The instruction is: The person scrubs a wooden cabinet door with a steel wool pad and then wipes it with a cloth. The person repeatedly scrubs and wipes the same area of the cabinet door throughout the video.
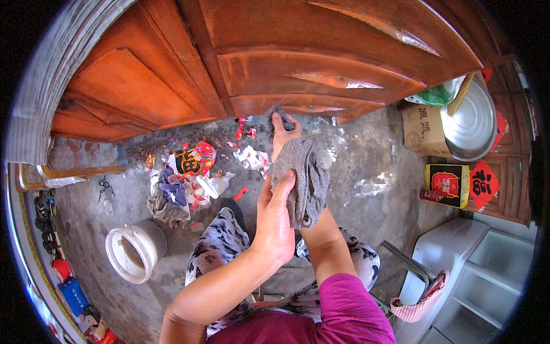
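Note:
A folded grey-brown cloth (309,186) is gripped in my left hand (275,223), the thumb lying over its near side. Beyond the cloth, my right hand (282,135) reaches down to the foot of the reddish-brown wooden door (303,74). Its fingers are curled round a small dark wiry scrubbing pad (290,122), at the door's lower edge close to the floor. Part of my right hand and wrist is hidden behind the cloth.
Torn red and white paper scraps (197,160) and rags (172,192) lie on the concrete floor (366,178). A white bucket (146,243) stands at the left. Rightward are a cardboard box (423,129), a metal lid (472,123) and a white cabinet (441,246).

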Demonstrator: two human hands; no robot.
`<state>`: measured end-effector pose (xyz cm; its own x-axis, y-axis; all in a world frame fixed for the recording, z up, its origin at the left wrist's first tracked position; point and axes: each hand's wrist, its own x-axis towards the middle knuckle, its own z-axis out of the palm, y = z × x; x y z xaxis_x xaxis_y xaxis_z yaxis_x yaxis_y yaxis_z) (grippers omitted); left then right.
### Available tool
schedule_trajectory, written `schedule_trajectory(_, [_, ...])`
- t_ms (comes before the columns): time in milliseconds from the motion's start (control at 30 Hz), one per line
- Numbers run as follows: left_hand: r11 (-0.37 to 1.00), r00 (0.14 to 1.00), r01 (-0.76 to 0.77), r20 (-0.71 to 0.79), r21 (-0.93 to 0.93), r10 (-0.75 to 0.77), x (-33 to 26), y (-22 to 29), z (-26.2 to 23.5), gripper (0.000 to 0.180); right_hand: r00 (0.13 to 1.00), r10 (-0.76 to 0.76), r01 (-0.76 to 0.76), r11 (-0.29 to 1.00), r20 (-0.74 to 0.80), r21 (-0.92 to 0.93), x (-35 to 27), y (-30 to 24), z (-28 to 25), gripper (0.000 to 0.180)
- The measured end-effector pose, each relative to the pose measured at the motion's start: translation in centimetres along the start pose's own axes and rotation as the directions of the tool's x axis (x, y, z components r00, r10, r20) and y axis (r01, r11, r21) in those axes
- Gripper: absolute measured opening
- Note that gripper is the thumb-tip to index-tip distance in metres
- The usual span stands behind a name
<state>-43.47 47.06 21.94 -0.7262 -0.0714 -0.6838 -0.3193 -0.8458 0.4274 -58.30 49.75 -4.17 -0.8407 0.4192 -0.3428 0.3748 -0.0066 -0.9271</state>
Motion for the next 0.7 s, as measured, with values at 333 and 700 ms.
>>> schedule_trajectory(333, [1.000,0.999,0.030,0.020,-0.001,-0.030,0.0,0.3,0.7,0.038,0.907,0.119,-0.056,0.985,-0.404,0.164,4.9,-0.9,1.7,0.047])
schedule_trajectory(700, [0.996,0.997,0.062,0.056,-0.064,-0.058,-0.4,0.7,0.1,0.046,0.907,0.054,0.080,0.951,-0.417,0.297,4.2,-1.3,2.3,0.043])
